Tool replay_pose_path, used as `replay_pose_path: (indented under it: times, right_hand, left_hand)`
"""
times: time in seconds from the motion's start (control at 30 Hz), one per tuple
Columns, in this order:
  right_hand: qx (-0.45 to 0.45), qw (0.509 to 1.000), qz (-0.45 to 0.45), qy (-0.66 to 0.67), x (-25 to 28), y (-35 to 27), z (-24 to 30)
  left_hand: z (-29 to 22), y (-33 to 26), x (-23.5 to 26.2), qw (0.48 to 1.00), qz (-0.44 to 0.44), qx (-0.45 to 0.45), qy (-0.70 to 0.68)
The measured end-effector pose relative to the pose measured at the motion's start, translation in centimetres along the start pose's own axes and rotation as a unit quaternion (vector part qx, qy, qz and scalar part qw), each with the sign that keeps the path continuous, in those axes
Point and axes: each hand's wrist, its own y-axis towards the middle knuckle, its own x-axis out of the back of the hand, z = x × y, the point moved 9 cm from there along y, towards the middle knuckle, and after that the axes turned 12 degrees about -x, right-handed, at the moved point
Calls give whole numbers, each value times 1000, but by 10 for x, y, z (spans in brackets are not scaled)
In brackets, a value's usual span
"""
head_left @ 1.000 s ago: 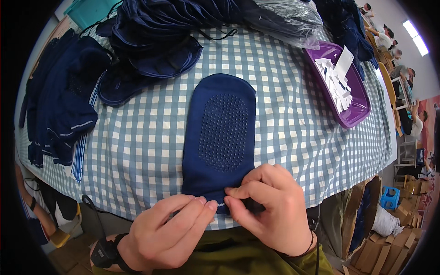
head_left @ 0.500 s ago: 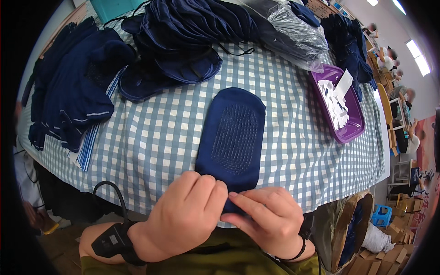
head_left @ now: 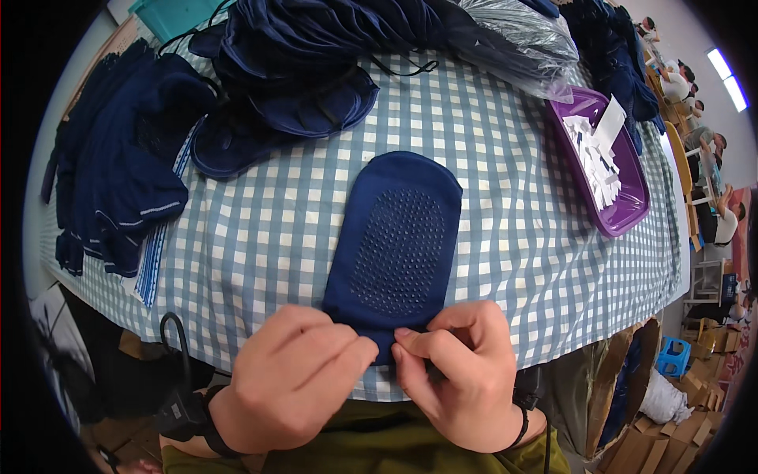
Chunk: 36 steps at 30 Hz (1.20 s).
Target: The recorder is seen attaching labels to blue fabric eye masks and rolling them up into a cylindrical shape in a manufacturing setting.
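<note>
Tablecloth [head_left: 260,245], white and grey-blue check, spread wide under the cloth goods. Navy cloth bundle [head_left: 316,55] across its far side, folds packed close. Navy garment pile [head_left: 130,166] at left, pale stitch lines toward its lower edge. Clear plastic bag [head_left: 525,39] at the bundle's right end, dark stuff showing through. Navy cloth piece [head_left: 398,237], 1 only, lying flat near the middle of the check, rounded end away from the person, near end between 2 hands. Purple tray [head_left: 629,207] to its right, well apart. Left hand [head_left: 296,371]: fingers bent, closed on the near end of the piece; thumb hidden. Right hand [head_left: 466,367]: thumb and forefinger pinching the same end, just beside the left fingertips. Black strapped device [head_left: 185,415] on the left wrist. White slips [head_left: 592,158] loose in the tray. Raised dots [head_left: 395,268], each tiny, filling an oval on the piece.
</note>
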Motion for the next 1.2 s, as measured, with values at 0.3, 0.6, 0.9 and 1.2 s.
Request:
replay_pose_path:
  times: [0.3,0.6,0.9,1.2]
  right_hand:
    - [-10,998,47,-33,1,13,-5]
    - [97,994,-40,-37,11,-1,15]
    - [114,994,-4,3,2,-15,18]
    - [-9,1000,26,6,-6,7,0]
  left_hand:
    - [-30,-8,-13,985,84,-66,138]
    - [-21,6,-22,977,102,-62,175]
    - [14,6,-19,973,188,100,-93]
    - [13,13,3,998,35,17,-55]
